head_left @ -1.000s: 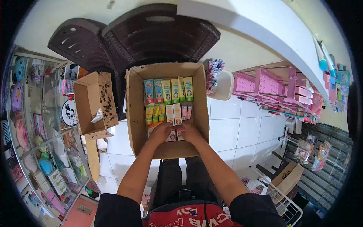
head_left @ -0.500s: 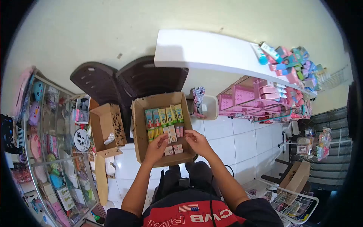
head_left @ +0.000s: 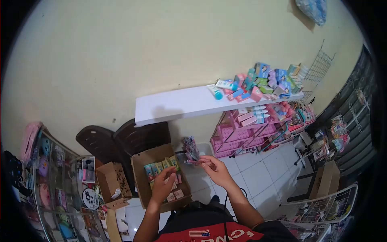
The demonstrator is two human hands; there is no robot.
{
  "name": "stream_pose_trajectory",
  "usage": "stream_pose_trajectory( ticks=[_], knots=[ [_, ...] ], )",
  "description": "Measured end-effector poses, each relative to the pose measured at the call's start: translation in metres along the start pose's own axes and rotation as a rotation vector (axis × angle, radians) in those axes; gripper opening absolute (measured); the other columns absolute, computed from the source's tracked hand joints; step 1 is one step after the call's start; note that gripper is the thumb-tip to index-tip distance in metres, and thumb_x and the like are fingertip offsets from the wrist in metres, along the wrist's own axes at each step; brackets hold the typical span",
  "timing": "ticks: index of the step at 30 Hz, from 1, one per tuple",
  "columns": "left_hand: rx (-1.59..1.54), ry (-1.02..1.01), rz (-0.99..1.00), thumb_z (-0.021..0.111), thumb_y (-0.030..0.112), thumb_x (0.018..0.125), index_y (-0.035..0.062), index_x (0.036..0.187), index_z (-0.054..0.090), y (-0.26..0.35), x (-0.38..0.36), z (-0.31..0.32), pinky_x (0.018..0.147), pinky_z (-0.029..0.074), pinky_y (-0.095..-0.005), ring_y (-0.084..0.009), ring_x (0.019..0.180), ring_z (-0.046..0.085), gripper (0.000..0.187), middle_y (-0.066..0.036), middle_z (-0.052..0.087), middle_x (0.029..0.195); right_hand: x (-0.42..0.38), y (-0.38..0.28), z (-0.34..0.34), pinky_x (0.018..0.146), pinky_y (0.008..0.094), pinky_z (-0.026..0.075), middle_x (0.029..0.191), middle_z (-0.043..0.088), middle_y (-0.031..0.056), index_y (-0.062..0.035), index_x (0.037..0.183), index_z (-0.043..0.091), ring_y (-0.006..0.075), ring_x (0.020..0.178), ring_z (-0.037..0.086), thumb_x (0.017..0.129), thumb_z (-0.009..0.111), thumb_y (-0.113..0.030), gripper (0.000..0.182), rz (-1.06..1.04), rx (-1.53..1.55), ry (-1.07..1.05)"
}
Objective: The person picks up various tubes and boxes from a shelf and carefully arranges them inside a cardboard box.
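An open cardboard box (head_left: 139,181) stands below me, packed with small cartons (head_left: 155,168) in teal, yellow and green. Two pale pink cartons (head_left: 175,195) lie near its front edge. Over the box hovers my left hand (head_left: 163,186), its fingers loosely bent and apart, nothing visible in it. My right hand (head_left: 215,171) is raised right of the box with fingers apart, also holding nothing that I can see. Just beyond its fingertips is a bundle of patterned packets (head_left: 190,149), beside a whitish bin (head_left: 204,150) that my hand partly covers.
A white wall shelf (head_left: 173,105) bears a pile of colourful cartons (head_left: 264,84) and tubes (head_left: 217,93) at its right. Beneath it stands a pink rack (head_left: 229,137). Dark chairs (head_left: 141,139), a smaller cardboard box (head_left: 109,181) and a glass display case (head_left: 54,189) are leftward. A wire basket (head_left: 322,205) stands right.
My view has tilted up, showing more wall and the whole shelf pile. My right hand has left the box and moved outward to its right; my left hand stays over the box.
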State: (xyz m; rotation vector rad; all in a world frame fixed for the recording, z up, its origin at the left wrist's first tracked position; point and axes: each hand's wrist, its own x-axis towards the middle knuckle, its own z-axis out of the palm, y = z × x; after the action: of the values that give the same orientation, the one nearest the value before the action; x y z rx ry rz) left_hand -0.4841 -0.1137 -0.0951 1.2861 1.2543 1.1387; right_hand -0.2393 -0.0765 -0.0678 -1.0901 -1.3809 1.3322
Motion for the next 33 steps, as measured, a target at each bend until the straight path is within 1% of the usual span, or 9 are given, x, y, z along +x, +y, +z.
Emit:
stream_pose_trajectory(
  ticks=[3,6,7,9,11,17,26,32,33],
  knots=[
    [-0.025,-0.013,0.033,0.059,0.014,0.098,0.0026,0.127,0.058,0.019,0.004,0.030,0.094,0.048,-0.0304,-0.0156,0.107,0.063,0.032,-0.009,0.067,0.116,-0.005,-0.015,-0.038,0.093,0.0274,0.048,0.117,0.066,0.0102,-0.0016,0.128,0.057,0.0143,0.108,0.061,0.097,0.059,-0.006,0.031,-0.008,0.011,0.041],
    [-0.092,-0.011,-0.011,0.059,0.013,0.098,0.0031,0.127,0.058,0.043,0.012,0.063,0.090,0.048,-0.0290,-0.0138,0.101,0.063,0.031,-0.008,0.067,0.115,-0.009,-0.024,-0.075,0.091,0.0260,0.047,0.117,0.065,0.0094,-0.0013,0.127,0.057,0.0126,0.107,0.061,0.097,0.058,-0.005,0.031,-0.030,0.035,0.063],
    [-0.091,-0.010,0.000,0.059,0.013,0.098,0.0031,0.127,0.058,0.045,0.018,0.075,0.090,0.048,-0.0290,-0.0138,0.101,0.063,0.031,-0.008,0.067,0.115,-0.009,-0.027,-0.088,0.090,0.0252,0.047,0.117,0.065,0.0089,-0.0015,0.127,0.057,0.0118,0.106,0.061,0.097,0.058,-0.005,0.030,-0.042,0.053,0.066],
    [0.022,0.007,0.140,0.059,0.013,0.098,0.0037,0.127,0.058,0.049,0.031,0.098,0.090,0.048,-0.0284,-0.0137,0.102,0.062,0.031,-0.007,0.066,0.115,-0.007,-0.031,-0.114,0.090,0.0251,0.047,0.117,0.065,0.0082,-0.0020,0.127,0.057,0.0114,0.106,0.060,0.097,0.058,-0.005,0.030,-0.067,0.068,0.057],
    [0.015,0.001,0.114,0.059,0.013,0.097,0.0037,0.127,0.058,0.058,0.043,0.120,0.091,0.047,-0.0283,-0.0140,0.104,0.062,0.030,-0.007,0.066,0.115,-0.005,-0.034,-0.138,0.089,0.0250,0.047,0.116,0.065,0.0075,-0.0025,0.127,0.057,0.0111,0.105,0.060,0.097,0.059,-0.005,0.030,-0.083,0.086,0.049],
    [-0.079,-0.009,0.185,0.060,0.013,0.097,0.0025,0.125,0.059,0.086,0.073,0.177,0.092,0.047,-0.0286,-0.0139,0.105,0.062,0.030,-0.008,0.068,0.111,0.004,-0.055,-0.190,0.089,0.0268,0.048,0.112,0.066,0.0075,-0.0025,0.127,0.057,0.0130,0.104,0.061,0.097,0.059,-0.007,0.031,-0.150,-0.079,0.056],
    [0.102,-0.055,0.270,0.061,0.013,0.096,0.0007,0.126,0.058,0.122,0.109,0.196,0.092,0.048,-0.0291,-0.0165,0.106,0.062,0.032,-0.011,0.067,0.113,0.029,-0.078,-0.222,0.087,0.0277,0.050,0.112,0.066,0.0093,-0.0024,0.126,0.058,0.0146,0.102,0.062,0.096,0.060,-0.008,0.030,-0.206,-0.097,0.075],
    [0.254,0.029,0.392,0.064,0.013,0.094,0.0004,0.119,0.063,0.110,0.185,0.190,0.089,0.049,-0.0307,-0.0166,0.103,0.064,0.028,-0.012,0.069,0.109,0.075,-0.087,-0.229,0.087,0.0278,0.050,0.113,0.067,0.0086,-0.0024,0.126,0.059,0.0135,0.100,0.063,0.095,0.061,-0.008,0.031,-0.272,-0.199,0.104],
    [0.247,0.019,0.397,0.064,0.013,0.094,0.0004,0.119,0.063,0.111,0.197,0.192,0.089,0.049,-0.0307,-0.0166,0.103,0.064,0.028,-0.012,0.069,0.109,0.083,-0.092,-0.229,0.082,0.0278,0.051,0.111,0.067,0.0101,-0.0018,0.125,0.059,0.0140,0.097,0.063,0.095,0.061,-0.009,0.031,-0.263,-0.231,0.105]
  ],
)
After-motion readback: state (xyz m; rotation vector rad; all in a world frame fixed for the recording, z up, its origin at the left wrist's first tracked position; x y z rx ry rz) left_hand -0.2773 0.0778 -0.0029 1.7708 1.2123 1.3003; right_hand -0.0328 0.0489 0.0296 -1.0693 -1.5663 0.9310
